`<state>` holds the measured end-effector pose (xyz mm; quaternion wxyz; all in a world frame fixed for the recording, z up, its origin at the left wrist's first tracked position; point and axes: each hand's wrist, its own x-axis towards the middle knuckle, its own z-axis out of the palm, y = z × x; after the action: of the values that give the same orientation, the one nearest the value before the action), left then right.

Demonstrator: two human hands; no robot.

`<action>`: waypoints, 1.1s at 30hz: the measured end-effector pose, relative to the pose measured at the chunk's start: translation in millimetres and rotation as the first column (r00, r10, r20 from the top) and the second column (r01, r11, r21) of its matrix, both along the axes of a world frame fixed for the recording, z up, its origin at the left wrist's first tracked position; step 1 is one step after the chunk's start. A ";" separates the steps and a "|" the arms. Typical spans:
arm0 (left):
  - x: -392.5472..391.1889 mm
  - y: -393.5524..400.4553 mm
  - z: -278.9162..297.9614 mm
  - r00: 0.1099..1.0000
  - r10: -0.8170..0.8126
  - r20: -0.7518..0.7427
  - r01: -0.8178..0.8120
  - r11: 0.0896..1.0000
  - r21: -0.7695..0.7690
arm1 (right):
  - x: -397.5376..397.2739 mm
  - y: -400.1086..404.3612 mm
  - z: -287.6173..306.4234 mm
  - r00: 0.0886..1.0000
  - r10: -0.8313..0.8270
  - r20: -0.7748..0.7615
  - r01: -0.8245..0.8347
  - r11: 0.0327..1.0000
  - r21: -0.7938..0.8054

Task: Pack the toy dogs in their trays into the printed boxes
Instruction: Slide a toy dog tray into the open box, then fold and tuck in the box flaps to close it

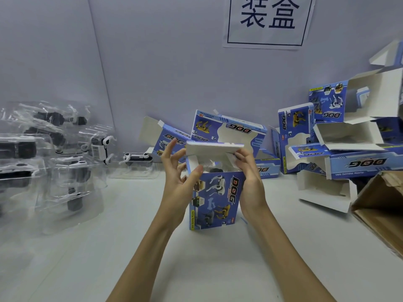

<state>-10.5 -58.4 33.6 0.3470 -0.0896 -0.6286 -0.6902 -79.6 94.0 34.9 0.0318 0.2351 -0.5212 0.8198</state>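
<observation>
Head view: the closing step looks to be in hand, as a printed box is stood upright on the white table at centre, a toy dog just seen inside its open top. The left hand is curled round the left side flap, the right hand clamped on the right wall, fingertips at the raised lid. Next, 2 side flaps probably need folding in before the lid is tucked.

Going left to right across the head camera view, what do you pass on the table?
Pile of clear trays with toy dogs → left hand → upright printed box between the hands → right hand → heap of empty printed boxes → brown carton.
</observation>
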 end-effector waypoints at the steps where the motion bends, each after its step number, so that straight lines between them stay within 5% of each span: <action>1: -0.6 -0.6 -1.0 1.000 0.005 -0.002 -0.005 0.999 -0.040 | 0.0 -1.1 -0.6 0.999 -0.028 -0.028 0.028 0.999 0.016; 9: -0.4 -7.4 -12.0 0.999 -0.012 0.047 0.025 0.962 -0.273 | 5.0 -2.6 -5.0 0.997 -0.047 -0.057 0.048 0.999 0.011; 15: -4.2 4.5 -8.5 0.999 0.002 0.037 0.002 0.994 -0.107 | 8.4 -7.3 -8.2 0.988 -0.097 -0.117 0.112 0.985 0.134; 22: -8.0 3.7 -14.7 0.999 0.046 0.020 -0.042 0.982 -0.182 | 7.8 -4.1 -6.5 0.987 -0.091 -0.135 0.114 0.979 0.168; 29: -2.1 -2.0 -18.4 0.989 -0.073 0.129 0.089 0.989 -0.120 | 13.7 2.3 -2.4 0.989 -0.091 -0.116 0.116 0.966 0.233; 33: -4.6 3.8 -20.7 0.997 0.039 0.062 -0.033 0.996 -0.083 | 16.3 -0.8 -2.1 0.977 -0.166 -0.135 0.191 0.961 0.199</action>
<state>-15.2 -54.6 13.0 0.3353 -0.0705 -0.6687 -0.6599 -63.4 93.2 32.9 0.1110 0.2366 -0.6215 0.7386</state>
